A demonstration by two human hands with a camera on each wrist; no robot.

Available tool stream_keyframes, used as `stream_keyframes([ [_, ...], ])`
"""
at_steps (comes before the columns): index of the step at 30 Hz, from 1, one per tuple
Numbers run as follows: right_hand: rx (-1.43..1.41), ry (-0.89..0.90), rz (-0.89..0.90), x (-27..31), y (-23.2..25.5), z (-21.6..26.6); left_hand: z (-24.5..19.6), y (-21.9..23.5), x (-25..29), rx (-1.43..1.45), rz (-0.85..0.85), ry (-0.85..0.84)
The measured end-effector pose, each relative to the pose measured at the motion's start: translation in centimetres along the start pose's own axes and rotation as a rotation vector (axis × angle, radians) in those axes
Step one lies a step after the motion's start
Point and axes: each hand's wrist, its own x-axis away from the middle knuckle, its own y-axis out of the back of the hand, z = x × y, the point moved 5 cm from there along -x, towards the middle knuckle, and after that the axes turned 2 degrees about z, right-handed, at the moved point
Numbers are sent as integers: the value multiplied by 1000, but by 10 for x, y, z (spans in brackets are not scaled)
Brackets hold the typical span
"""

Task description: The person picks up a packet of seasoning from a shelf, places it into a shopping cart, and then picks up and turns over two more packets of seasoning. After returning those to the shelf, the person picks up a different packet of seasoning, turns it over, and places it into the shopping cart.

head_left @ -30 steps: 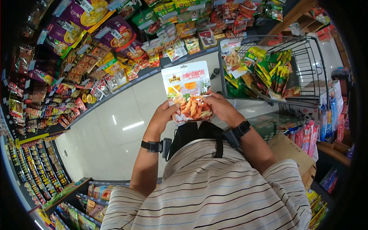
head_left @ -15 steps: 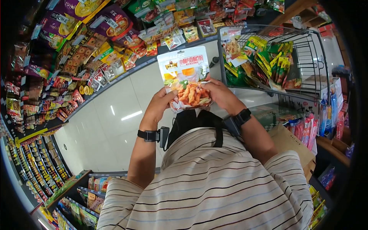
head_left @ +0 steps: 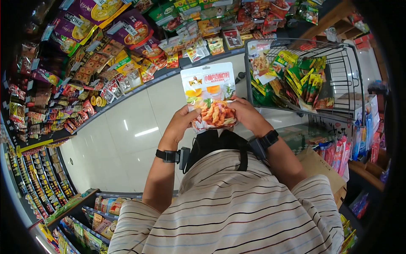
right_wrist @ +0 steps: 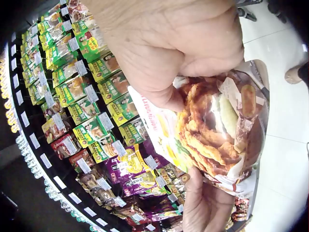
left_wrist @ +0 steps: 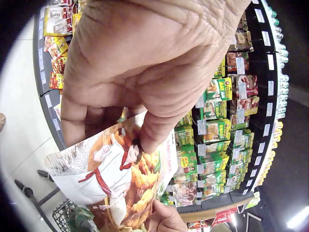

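Note:
In the head view a white food pouch, printed with fried strips and red lettering, stands upright in front of the body with its front facing up at me. My left hand grips its lower left edge, thumb on the printed front. The right hand pinches the lower right edge the same way. From the left wrist the pouch shows a printed figure in white with a red scarf beside the fingers. In the right wrist view, the thumb presses on the picture of the fried strips.
A wire shopping cart at the right holds several green and yellow packets and a similar white pouch. Packed shelves curve along the front and left. A brown paper bag is beside the right arm, above the tiled floor.
The head view tilted and came back, shifting the whole scene down and then up in the frame. Both hands keep their hold on the pouch, which stays nearly in place beside the cart.

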Motion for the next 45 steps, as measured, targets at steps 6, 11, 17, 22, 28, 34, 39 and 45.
stream_keyframes([
  [6,0,-10,-27,-1,2,0,1,-1,0,-5,-20,21],
  [11,-4,-18,-45,-6,6,-3,2,1,-2,-5,-31,46],
  [17,-2,-56,-3,-14,11,-4,2,3,-6,-1,-47,56],
  [22,-16,-44,-8,-19,4,-1,-3,5,-10,18,-33,68],
  [28,-35,-15,12,-31,6,-2,-10,8,-19,2,-29,84],
  [34,-19,-36,-33,-39,8,1,-16,11,-30,7,-10,110],
  [39,-69,-19,-64,-51,15,-4,-22,14,-38,11,6,110],
  [45,-105,-54,-77,-61,22,-8,-21,18,-52,77,-5,123],
])
